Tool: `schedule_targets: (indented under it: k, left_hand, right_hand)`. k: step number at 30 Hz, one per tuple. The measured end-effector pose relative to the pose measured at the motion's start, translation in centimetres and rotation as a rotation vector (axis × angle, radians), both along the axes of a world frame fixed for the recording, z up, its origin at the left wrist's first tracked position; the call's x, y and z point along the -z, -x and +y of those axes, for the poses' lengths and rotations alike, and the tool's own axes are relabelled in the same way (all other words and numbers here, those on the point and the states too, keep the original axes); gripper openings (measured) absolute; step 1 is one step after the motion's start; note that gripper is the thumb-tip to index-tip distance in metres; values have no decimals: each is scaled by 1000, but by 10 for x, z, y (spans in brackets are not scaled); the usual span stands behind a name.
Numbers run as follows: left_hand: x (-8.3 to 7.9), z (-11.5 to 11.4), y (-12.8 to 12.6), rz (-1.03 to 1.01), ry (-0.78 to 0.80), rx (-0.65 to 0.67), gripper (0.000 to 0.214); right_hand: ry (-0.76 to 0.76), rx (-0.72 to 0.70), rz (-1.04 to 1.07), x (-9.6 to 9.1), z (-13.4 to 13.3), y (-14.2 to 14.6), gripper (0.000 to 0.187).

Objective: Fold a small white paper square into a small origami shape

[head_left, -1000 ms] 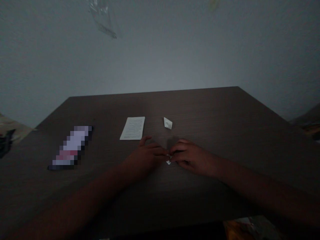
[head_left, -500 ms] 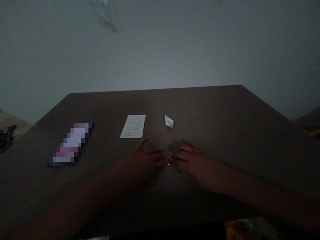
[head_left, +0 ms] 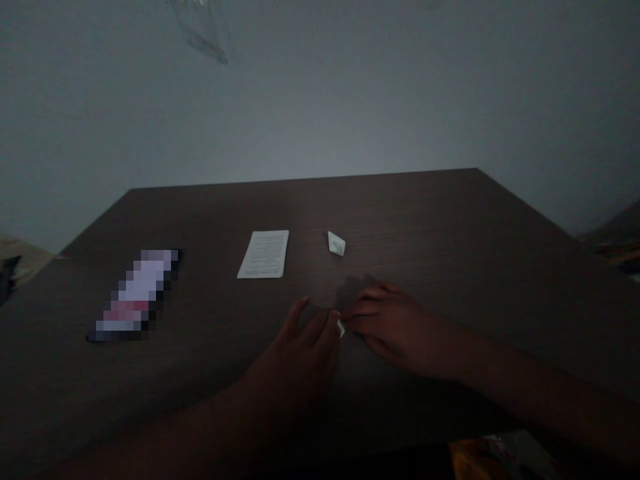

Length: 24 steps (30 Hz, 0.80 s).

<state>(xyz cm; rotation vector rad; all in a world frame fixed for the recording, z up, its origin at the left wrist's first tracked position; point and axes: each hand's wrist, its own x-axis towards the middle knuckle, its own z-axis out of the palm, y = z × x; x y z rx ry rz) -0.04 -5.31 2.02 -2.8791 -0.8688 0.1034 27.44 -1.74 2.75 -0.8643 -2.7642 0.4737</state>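
Observation:
Near the middle of the dark wooden table (head_left: 425,220), my left hand (head_left: 303,347) pinches a small piece of folded white paper (head_left: 341,328), with its thumb raised apart. My right hand (head_left: 400,330) meets it from the other side, its fingertips gathered against the paper's edge. Most of the piece is hidden by the fingers. Beyond my hands lies another small folded white paper (head_left: 337,244), creased into a pointed shape. To its left rests a flat white rectangle of printed paper (head_left: 264,255).
A phone (head_left: 135,293), its screen blurred out, lies at the table's left. A pale wall (head_left: 350,100) rises behind the far edge, and a clear plastic bag (head_left: 203,30) hangs on it. Something orange (head_left: 475,460) shows below the near edge.
My left hand has drawn slightly nearer and turned, its fingers now bunched at the small paper. More of the paper shows. The right hand has barely moved, and the view has shifted a little.

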Motion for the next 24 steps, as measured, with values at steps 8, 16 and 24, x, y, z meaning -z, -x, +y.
schedule_targets:
  k: [8, 16, 24]
  left_hand:
    - [-9, 22, 0, -88, 201, -155, 69]
    - [-7, 36, 6, -116, 197, -103, 68]
    - [-9, 34, 1, -106, 166, -108, 62]
  right_hand:
    - [-141, 116, -13, 16, 13, -2, 37]
    - [-108, 140, 123, 35, 31, -5, 30]
    - [-88, 145, 75, 25, 26, -1, 30]
